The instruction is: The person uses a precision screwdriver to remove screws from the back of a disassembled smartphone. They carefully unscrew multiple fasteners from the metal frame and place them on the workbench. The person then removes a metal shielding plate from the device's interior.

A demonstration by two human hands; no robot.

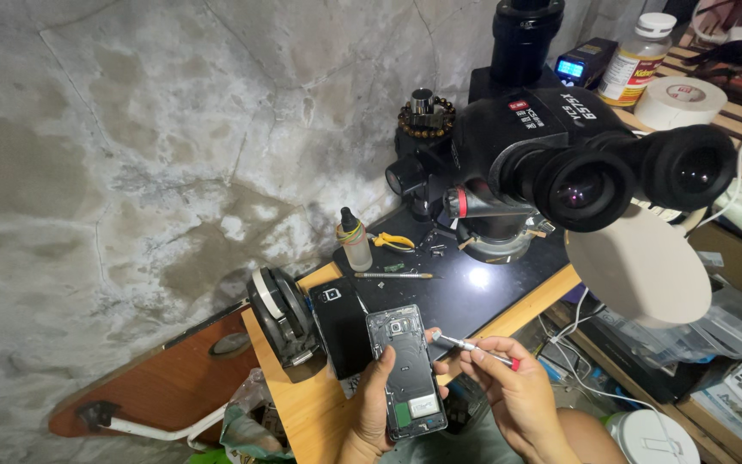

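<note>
- I count two hands in my view, both the person's own, low in the frame at about 6 o'clock.
- I count one opened phone (405,371) with its back cover off, its insides facing the camera, lying upright in the left hand (374,404) just off the front edge of the desk (302,404).
- The left hand is wrapped around the phone from the left: thumb along the left edge, fingertips showing on the right edge, a firm half-closed grip.
- I count one small screwdriver (472,348), silver shaft with a red end; the right hand (517,397) pinches it between thumb and fingers, closed on the handle.
- The screwdriver's tip points toward 9 o'clock and sits at the phone's upper right corner; I cannot tell whether it touches.
- One black phone-sized slab (338,326) lies on the desk just at 10 o'clock of the held phone.
- One microscope (551,146) with two eyepieces stands at 1 o'clock, over a black mat (465,296).
- One small squeeze bottle (354,241) with a black cap stands at 11 o'clock on the mat, and one yellow-handled pair of tweezers (392,242) lies just to its right.
- One thin tool (392,275) lies on the mat between the bottle and the phone.
- One roll of white tape (678,101) and one pill bottle (637,60) sit far back at 2 o'clock.
</note>
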